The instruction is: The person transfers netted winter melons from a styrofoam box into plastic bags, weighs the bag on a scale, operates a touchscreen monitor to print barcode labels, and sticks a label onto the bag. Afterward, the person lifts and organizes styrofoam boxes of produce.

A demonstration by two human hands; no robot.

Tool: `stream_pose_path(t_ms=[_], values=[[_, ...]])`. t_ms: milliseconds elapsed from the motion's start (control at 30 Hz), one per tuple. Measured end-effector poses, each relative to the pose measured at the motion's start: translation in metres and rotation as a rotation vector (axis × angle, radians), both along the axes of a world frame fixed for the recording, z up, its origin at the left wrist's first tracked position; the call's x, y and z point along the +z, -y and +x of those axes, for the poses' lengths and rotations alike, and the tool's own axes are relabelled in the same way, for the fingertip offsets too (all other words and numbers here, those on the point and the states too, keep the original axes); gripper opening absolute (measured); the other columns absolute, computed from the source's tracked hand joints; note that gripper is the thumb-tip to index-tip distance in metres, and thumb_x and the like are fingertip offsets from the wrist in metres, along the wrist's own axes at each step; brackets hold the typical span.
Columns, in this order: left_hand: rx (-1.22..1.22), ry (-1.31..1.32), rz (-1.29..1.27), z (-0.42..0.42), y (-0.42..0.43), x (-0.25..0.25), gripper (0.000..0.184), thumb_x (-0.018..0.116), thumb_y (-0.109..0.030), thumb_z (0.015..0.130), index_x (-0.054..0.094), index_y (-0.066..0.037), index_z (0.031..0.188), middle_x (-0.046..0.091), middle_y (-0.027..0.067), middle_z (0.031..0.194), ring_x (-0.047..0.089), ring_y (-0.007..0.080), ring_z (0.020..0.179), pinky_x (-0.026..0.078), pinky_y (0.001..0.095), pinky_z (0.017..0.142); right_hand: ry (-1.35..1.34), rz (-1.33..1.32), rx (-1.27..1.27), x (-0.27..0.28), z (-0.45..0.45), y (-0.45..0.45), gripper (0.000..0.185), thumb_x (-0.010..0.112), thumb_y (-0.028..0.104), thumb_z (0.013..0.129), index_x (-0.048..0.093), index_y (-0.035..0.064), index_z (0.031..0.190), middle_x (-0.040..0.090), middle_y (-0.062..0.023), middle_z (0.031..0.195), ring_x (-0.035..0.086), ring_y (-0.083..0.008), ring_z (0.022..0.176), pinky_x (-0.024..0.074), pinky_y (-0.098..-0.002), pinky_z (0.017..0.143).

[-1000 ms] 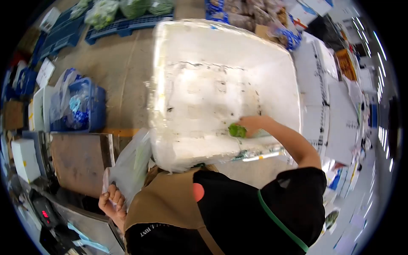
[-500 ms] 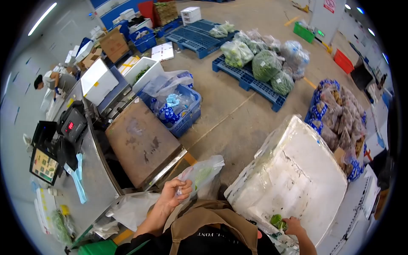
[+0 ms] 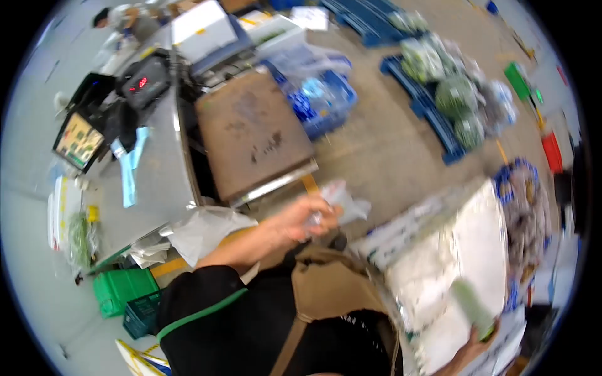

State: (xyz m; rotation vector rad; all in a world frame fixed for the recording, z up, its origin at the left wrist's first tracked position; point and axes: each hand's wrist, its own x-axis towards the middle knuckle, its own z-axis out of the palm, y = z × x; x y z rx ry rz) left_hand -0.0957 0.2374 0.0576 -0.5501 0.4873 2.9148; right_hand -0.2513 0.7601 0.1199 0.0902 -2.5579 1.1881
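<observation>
My left hand [image 3: 313,218] is closed on a clear plastic bag [image 3: 352,208], which hangs out to the right of my fingers, in front of the metal platform. At lower right, my right hand [image 3: 481,343] grips a long pale-green vegetable [image 3: 470,302] by its darker end. Motion blurs the vegetable, so its exact kind does not show. It is over the white foam box [image 3: 404,276], whose inside is dirty and lined in places with plastic.
A brown-topped platform [image 3: 251,135] stands ahead, beside a steel counter [image 3: 157,169] with a screen [image 3: 79,139] and a red-digit display. Beyond are a blue crate [image 3: 332,106] of plastic and bagged greens [image 3: 456,97] on a blue pallet. Another person [image 3: 135,25] works at far left.
The view has swung left. My right hand has lifted the green vegetable from the foam box's near edge and moved it right. My left hand still holds the bag, its arm stretched further out.
</observation>
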Motion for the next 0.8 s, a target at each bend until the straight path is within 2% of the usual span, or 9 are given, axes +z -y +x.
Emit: stream_pose_path(t_ms=[100, 267, 367, 433, 500, 567, 667, 767, 800], values=[[-0.043, -0.057, 0.019, 0.012, 0.01, 0.016, 0.056, 0.048, 0.0, 0.079, 0.036, -0.021, 0.129, 0.038, 0.0005, 0.073, 0.033, 0.0062, 0.053, 0.025, 0.0183, 0.037, -0.284, -0.212, 0.094, 0.039, 0.017, 0.055, 0.065, 0.071, 0.015, 0.071, 0.044, -0.0035, 0.128, 0.047, -0.0187, 0.126, 0.048, -0.0313, 0.114, 0.0387, -0.0423, 0.098], [-0.043, -0.143, 0.026, 0.03, 0.019, 0.045, 0.07, 0.052, -0.001, 0.076, 0.027, -0.021, 0.138, 0.036, 0.0029, 0.07, 0.031, 0.0064, 0.049, 0.027, 0.0161, 0.033, -0.099, -0.365, 0.355, 0.028, 0.054, 0.219, 0.069, 0.07, 0.001, 0.057, 0.048, 0.0001, 0.123, 0.053, -0.0145, 0.119, 0.051, -0.0282, 0.114, 0.0433, -0.0404, 0.097], [-0.064, -0.231, 0.049, 0.043, 0.021, 0.058, 0.078, 0.054, -0.001, 0.075, 0.021, -0.022, 0.143, 0.036, 0.0039, 0.07, 0.031, 0.0071, 0.049, 0.029, 0.0166, 0.032, 0.508, -0.56, 0.579, -0.006, 0.075, 0.325, 0.054, 0.073, 0.006, 0.064, 0.052, 0.0035, 0.114, 0.059, -0.0073, 0.104, 0.058, -0.0175, 0.093, 0.0477, -0.0298, 0.082], [-0.098, -0.289, 0.105, 0.048, 0.019, 0.073, 0.083, 0.055, -0.002, 0.075, 0.018, -0.025, 0.145, 0.035, 0.0051, 0.07, 0.031, 0.0084, 0.049, 0.031, 0.0181, 0.031, 0.613, -0.495, 0.693, -0.063, 0.081, 0.379, 0.051, 0.071, 0.013, 0.072, 0.05, 0.0006, 0.117, 0.059, -0.0124, 0.102, 0.056, -0.0194, 0.091, 0.0458, -0.0297, 0.08], [-0.037, -0.303, 0.08, 0.055, 0.019, 0.082, 0.082, 0.055, -0.002, 0.074, 0.02, -0.025, 0.145, 0.035, 0.0056, 0.069, 0.032, 0.009, 0.049, 0.031, 0.0189, 0.031, 0.829, -0.384, 0.713, -0.153, 0.084, 0.417, 0.078, 0.07, 0.03, 0.078, 0.031, -0.0033, 0.137, 0.055, -0.0205, 0.112, 0.056, -0.0264, 0.095, 0.0448, -0.0334, 0.085], [0.069, -0.24, 0.151, 0.06, 0.024, 0.085, 0.086, 0.053, 0.001, 0.073, 0.013, -0.019, 0.147, 0.033, 0.0072, 0.068, 0.029, 0.0114, 0.048, 0.031, 0.0209, 0.032, 0.734, -0.113, 0.755, -0.183, 0.09, 0.424, 0.074, 0.066, 0.026, 0.082, 0.028, -0.004, 0.138, 0.06, -0.0207, 0.105, 0.06, -0.0248, 0.091, 0.0483, -0.0341, 0.081], [0.158, -0.153, 0.153, 0.082, 0.036, 0.05, 0.077, 0.052, -0.003, 0.077, 0.016, -0.01, 0.145, 0.032, 0.0059, 0.069, 0.035, 0.0135, 0.056, 0.035, 0.022, 0.034, 0.571, 0.024, 1.174, -0.089, 0.085, 0.374, 0.064, 0.066, 0.028, 0.083, 0.04, -0.0003, 0.134, 0.063, -0.0184, 0.103, 0.064, -0.0244, 0.089, 0.0504, -0.0356, 0.079], [0.137, -0.159, 0.085, 0.089, 0.051, 0.018, 0.032, 0.051, -0.007, 0.082, 0.036, 0.005, 0.108, 0.033, 0.0033, 0.069, 0.034, 0.0112, 0.052, 0.037, 0.02, 0.034, 0.253, -0.096, 1.259, -0.022, 0.058, 0.297, 0.048, 0.066, 0.017, 0.083, 0.05, 0.0018, 0.126, 0.065, -0.0133, 0.101, 0.064, -0.0223, 0.089, 0.0519, -0.035, 0.079], [0.232, -0.004, 0.083, 0.086, 0.046, 0.017, 0.062, 0.052, -0.006, 0.077, 0.031, -0.007, 0.136, 0.03, 0.0024, 0.066, 0.03, 0.0101, 0.048, 0.03, 0.0197, 0.032, 0.247, -0.156, 1.171, -0.004, 0.041, 0.265, 0.042, 0.067, 0.012, 0.083, 0.054, 0.0019, 0.121, 0.065, -0.012, 0.1, 0.065, -0.021, 0.089, 0.0524, -0.0344, 0.08]])
